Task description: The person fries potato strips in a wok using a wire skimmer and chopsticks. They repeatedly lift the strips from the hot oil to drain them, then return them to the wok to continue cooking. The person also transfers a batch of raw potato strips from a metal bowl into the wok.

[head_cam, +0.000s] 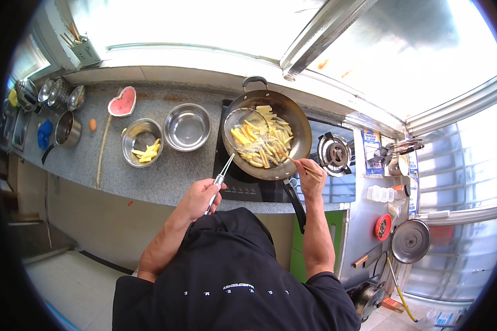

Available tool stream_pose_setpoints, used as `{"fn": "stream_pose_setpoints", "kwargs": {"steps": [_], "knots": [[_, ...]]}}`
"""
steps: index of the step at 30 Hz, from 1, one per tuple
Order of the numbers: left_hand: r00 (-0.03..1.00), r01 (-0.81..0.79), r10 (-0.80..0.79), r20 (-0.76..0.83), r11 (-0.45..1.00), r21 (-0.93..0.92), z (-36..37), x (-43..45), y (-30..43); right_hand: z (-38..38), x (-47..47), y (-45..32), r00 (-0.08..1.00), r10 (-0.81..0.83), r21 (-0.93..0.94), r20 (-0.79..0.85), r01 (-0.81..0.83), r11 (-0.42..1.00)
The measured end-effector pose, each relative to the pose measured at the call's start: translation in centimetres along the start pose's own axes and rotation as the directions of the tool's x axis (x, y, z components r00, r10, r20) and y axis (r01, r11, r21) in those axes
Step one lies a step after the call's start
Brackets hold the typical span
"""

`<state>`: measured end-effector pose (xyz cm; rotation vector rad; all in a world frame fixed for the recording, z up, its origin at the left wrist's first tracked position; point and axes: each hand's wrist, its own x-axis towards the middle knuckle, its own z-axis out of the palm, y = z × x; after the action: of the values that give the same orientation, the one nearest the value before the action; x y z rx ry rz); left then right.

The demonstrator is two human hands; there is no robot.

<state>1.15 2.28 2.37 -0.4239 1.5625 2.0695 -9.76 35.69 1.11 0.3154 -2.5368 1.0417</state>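
Observation:
My left hand grips the handle of a wire-mesh skimmer. The skimmer lies over the left side of a wok and holds several yellow fried strips. More strips, which look like potato, fill the middle and right of the wok. In my right hand are wooden chopsticks, their tips among the strips at the wok's near side. The wok sits over a black cooktop, its long handle pointing towards me. Left of it stand a steel bowl and another steel bowl with pale yellow strips inside.
A gas burner is right of the wok. On the left counter are a heart-shaped dish, a brown egg, a saucepan and a blue cloth. A red bowl and a cleaver lie at the right.

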Motion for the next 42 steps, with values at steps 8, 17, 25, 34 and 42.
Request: {"fn": "stream_pose_setpoints", "kwargs": {"steps": [8, 17, 25, 34, 42], "knots": [[1.000, -0.002, 0.002, 0.007, 1.000, -0.007, -0.2, 0.0, -0.2, 0.4, -0.8, 3.1, 0.913, 0.386, 0.268, -0.130, -0.342, 0.900], [1.000, 0.004, -0.004, -0.014, 1.000, -0.004, 0.1, -0.2, 0.1, -1.6, -0.2, 5.5, 0.706, 0.691, 0.709, -0.153, -0.409, 0.575], [1.000, -0.002, 0.002, 0.003, 1.000, 0.008, -0.2, 0.0, -0.1, -2.2, -0.3, 6.7, 0.645, 0.759, 0.833, -0.088, -0.370, 0.411], [1.000, 0.021, -0.021, 0.013, 1.000, -0.009, -0.2, 0.4, 0.0, -1.5, 0.3, 5.2, 0.718, 0.659, 0.659, -0.226, -0.385, 0.646], [0.999, 0.022, -0.023, 0.027, 0.998, 0.052, -0.1, 0.4, 0.1, -1.3, 2.4, 0.0, 0.865, 0.437, 0.594, -0.247, -0.221, 0.773]]}}
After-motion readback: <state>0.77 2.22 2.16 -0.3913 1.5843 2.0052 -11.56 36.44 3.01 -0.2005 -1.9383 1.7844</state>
